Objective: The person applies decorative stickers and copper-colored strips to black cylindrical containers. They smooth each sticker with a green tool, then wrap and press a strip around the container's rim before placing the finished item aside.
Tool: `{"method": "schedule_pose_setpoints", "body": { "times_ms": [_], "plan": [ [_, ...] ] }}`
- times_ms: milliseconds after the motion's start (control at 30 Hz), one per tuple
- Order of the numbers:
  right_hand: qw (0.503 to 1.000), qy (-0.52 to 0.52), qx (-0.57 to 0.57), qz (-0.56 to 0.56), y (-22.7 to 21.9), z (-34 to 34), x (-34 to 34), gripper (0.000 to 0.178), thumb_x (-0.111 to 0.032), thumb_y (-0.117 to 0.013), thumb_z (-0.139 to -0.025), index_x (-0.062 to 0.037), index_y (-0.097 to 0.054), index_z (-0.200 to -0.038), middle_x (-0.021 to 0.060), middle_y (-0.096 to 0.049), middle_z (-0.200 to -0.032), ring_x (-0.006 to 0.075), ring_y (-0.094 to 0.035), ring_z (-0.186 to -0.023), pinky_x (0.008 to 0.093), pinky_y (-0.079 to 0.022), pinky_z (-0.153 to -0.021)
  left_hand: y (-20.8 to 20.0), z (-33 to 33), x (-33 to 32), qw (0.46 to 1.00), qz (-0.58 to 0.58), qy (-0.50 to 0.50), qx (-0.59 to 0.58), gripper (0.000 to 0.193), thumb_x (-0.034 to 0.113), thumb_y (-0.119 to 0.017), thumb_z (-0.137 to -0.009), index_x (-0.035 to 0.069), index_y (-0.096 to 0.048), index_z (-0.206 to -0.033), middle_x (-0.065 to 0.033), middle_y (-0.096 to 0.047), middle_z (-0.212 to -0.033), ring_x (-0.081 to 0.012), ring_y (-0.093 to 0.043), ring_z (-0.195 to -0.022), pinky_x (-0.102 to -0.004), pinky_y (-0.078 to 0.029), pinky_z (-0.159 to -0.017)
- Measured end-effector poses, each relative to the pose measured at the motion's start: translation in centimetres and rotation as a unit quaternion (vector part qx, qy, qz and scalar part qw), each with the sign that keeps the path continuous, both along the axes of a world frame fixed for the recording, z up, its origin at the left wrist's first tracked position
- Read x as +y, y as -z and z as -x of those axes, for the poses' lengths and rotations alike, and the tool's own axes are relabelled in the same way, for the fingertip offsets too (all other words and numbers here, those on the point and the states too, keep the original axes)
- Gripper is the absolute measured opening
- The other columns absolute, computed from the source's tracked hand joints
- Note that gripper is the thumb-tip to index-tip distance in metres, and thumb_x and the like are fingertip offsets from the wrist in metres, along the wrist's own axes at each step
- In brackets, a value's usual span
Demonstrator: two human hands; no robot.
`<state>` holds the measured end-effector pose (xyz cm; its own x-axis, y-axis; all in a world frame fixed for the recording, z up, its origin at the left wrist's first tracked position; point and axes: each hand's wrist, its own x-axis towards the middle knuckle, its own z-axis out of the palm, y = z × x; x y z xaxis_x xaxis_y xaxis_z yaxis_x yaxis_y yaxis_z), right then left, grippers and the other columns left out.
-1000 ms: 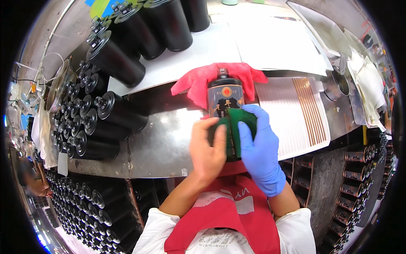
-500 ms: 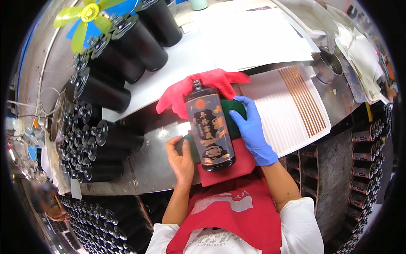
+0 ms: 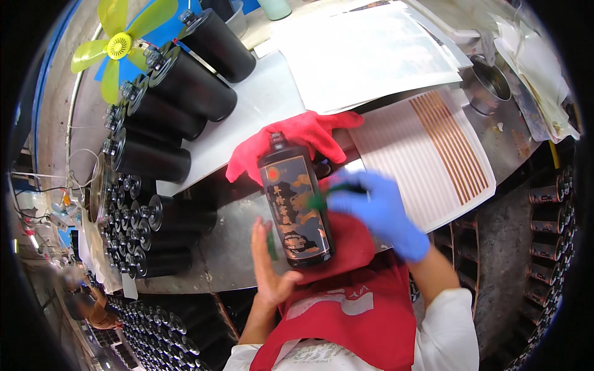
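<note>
Moved closer to black bottle (image 3: 288, 207) since earlier: gloved right hand (image 3: 376, 210), blurred beside green cloth (image 3: 316, 202), grip impossible to tell. Left hand (image 3: 268, 272), fingers spread. Bottle between both, neck over pink cloth (image 3: 315, 131); probably rigid, slick, breakable, best cradled round the middle.

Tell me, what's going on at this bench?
A person is handling a labelled black bottle, its neck over a pink cloth and lower end over a red cloth. The bare left hand is open at the bottle's left side. The blue-gloved right hand, blurred, is at its right side with something green. Plain black bottles are to the left.
</note>
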<state>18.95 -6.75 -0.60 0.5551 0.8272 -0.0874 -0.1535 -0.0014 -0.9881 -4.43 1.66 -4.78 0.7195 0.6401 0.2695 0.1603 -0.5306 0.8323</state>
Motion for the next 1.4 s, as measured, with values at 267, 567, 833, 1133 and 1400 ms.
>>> {"method": "schedule_pose_setpoints", "body": {
  "times_ms": [267, 567, 833, 1133, 1400],
  "plan": [
    [0.887, 0.018, -0.390, -0.248, -1.2, -1.3, 5.9, 0.019, -0.004, -0.071, -0.071, -0.0073, -0.068, -0.089, 0.0053, -0.063, -0.076, 0.0177, -0.061, -0.069, 0.0281, -0.050, -0.062, 1.2, -2.2, -1.0, 0.988, 0.149, -0.032, -0.012, 0.093, -0.006, -0.072, -0.072, -0.007, -0.012, -0.143, -0.0195, -0.052, -0.126, -0.0251, -0.056, -0.109, -0.0307, -0.043, -0.093],
    [0.941, -0.007, -0.311, -0.135, -2.5, 1.8, 1.3, 0.020, -0.002, -0.076, -0.067, -0.0049, -0.067, -0.084, 0.0084, -0.063, -0.081, 0.0233, -0.062, -0.073, 0.0298, -0.050, -0.064, -0.5, -2.1, -1.1, 0.989, -0.143, -0.040, -0.023, 0.100, 0.003, -0.082, -0.064, -0.006, -0.020, -0.141, -0.0292, -0.043, -0.133, -0.0357, -0.050, -0.120, -0.0381, -0.040, -0.099],
    [0.869, -0.188, -0.429, -0.160, -1.3, 4.6, -3.8, 0.027, -0.001, -0.075, -0.062, -0.0091, -0.069, -0.088, 0.0068, -0.064, -0.084, 0.0240, -0.063, -0.074, 0.0308, -0.050, -0.065, -0.9, -2.2, -1.4, 0.983, -0.140, -0.079, -0.089, 0.089, 0.008, -0.085, -0.058, -0.016, -0.035, -0.129, -0.0311, -0.054, -0.119, -0.0418, -0.057, -0.106, -0.0438, -0.044, -0.093],
    [0.861, 0.057, -0.457, -0.215, -2.2, 2.0, 3.7, 0.022, 0.000, -0.071, -0.069, -0.0076, -0.067, -0.090, 0.0065, -0.060, -0.077, 0.0220, -0.059, -0.070, 0.0280, -0.048, -0.059, -1.1, -2.6, -1.1, 0.984, -0.160, -0.042, -0.069, 0.100, 0.014, -0.087, -0.059, -0.013, -0.025, -0.132, -0.0326, -0.053, -0.118, -0.0381, -0.058, -0.106, -0.0394, -0.048, -0.089],
    [0.920, 0.038, -0.374, -0.112, -3.1, 2.8, 1.2, 0.031, -0.002, -0.075, -0.065, -0.0119, -0.068, -0.094, 0.0070, -0.062, -0.083, 0.0208, -0.062, -0.074, 0.0303, -0.051, -0.065, 0.6, -2.3, -1.2, 0.973, -0.182, -0.066, -0.129, 0.104, 0.017, -0.086, -0.063, -0.009, -0.018, -0.138, -0.0321, -0.053, -0.118, -0.0414, -0.059, -0.105, -0.0425, -0.047, -0.088]
  ]
}}
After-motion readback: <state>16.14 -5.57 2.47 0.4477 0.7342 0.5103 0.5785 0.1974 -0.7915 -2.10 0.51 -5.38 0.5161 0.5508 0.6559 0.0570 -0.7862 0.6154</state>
